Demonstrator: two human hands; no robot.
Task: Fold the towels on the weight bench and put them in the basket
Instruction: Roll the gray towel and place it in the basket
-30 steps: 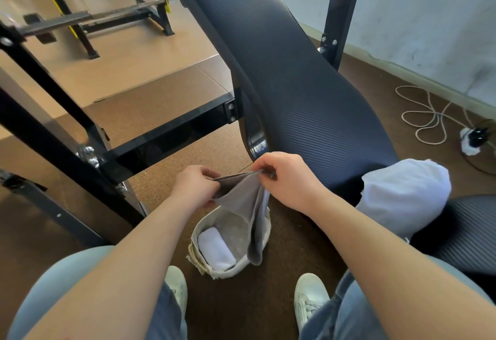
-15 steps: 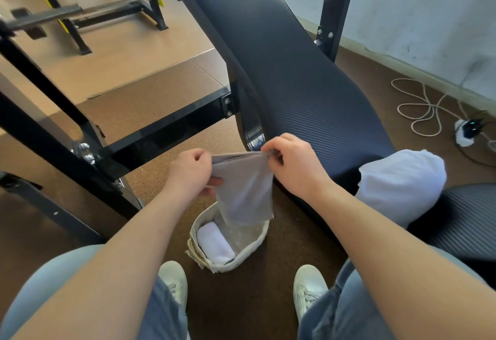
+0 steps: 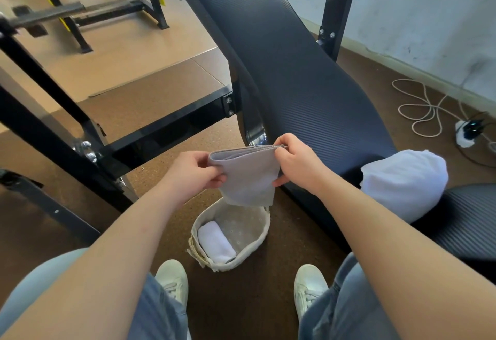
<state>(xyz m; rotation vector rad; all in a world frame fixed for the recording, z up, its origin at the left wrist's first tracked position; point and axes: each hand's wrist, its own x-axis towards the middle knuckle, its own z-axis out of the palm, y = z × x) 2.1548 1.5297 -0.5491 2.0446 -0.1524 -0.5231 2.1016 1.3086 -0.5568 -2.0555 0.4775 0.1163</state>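
Observation:
A folded grey towel [image 3: 248, 176] hangs in the air above the basket, held taut between both hands. My left hand [image 3: 192, 172] pinches its left edge and my right hand [image 3: 296, 162] pinches its right top corner. Below it, on the floor between my shoes, stands a cream fabric basket [image 3: 264, 245] with one rolled white towel [image 3: 216, 241] lying inside. A bunched white towel [image 3: 405, 181] rests on the dark ribbed weight bench [image 3: 290, 71] to the right.
Black steel frame bars [image 3: 150, 135] of the bench run across the left. A white cable [image 3: 426, 108] and a power strip [image 3: 467, 133] lie on the brown floor by the wall. More rack equipment [image 3: 88, 14] stands at the far left.
The grey towel has been raised from the basket's mouth and folded shorter. Both hands have moved up and apart, stretching its top edge flat.

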